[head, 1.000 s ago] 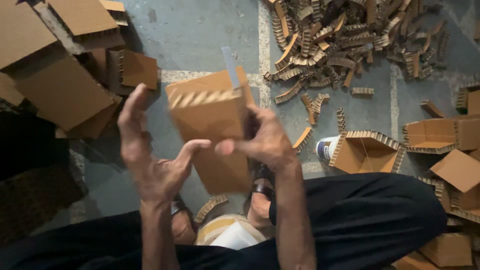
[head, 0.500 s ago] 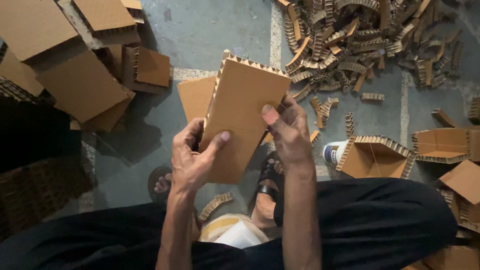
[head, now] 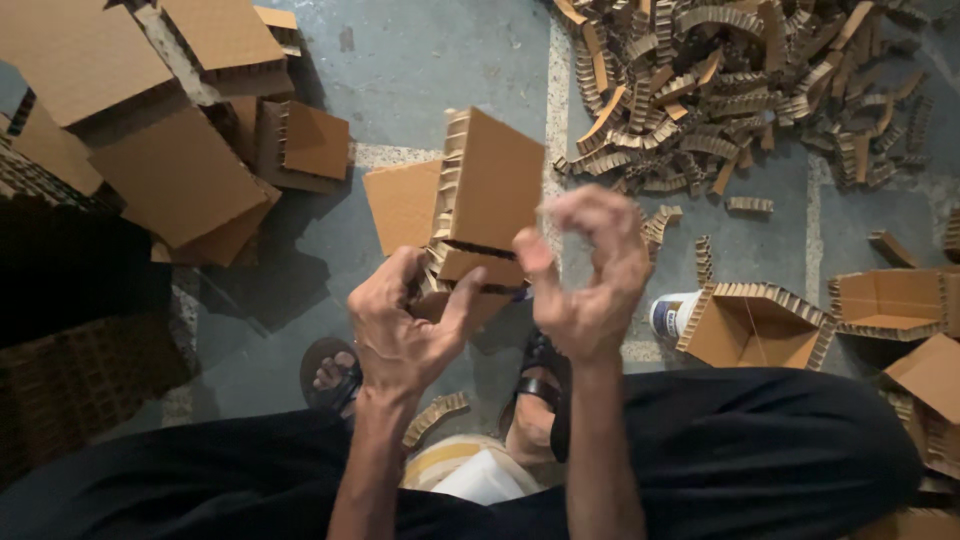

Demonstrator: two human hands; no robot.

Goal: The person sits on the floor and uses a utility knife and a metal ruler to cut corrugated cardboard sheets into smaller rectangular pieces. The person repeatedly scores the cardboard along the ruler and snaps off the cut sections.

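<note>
Left hand (head: 400, 325) is closed on the lower edge of a honeycomb cardboard piece (head: 485, 195), thumb across its near face, fingers wrapped behind. Right hand (head: 585, 270) is free of it: fingers curled and spread just beside the piece's right edge, gripping nothing. The motion blur there makes it unclear whether a fingertip grazes the board.

The cardboard piece is held upright above the floor, tilted slightly, its corrugated edge showing along the left side. A second flat brown sheet (head: 402, 205) lies behind it, to the left.

Nearest the camera: dark trousers (head: 760, 450) and sandalled feet (head: 335, 372) on the grey concrete floor (head: 420, 70). A short honeycomb strip (head: 436, 415) lies between the feet.

Right of the hands, an open folded cardboard tray (head: 752, 322) sits touching a white container (head: 672, 315). Left, stacked cardboard slabs (head: 175, 175). Farthest, upper right, a heap of cut honeycomb strips (head: 740, 90).
</note>
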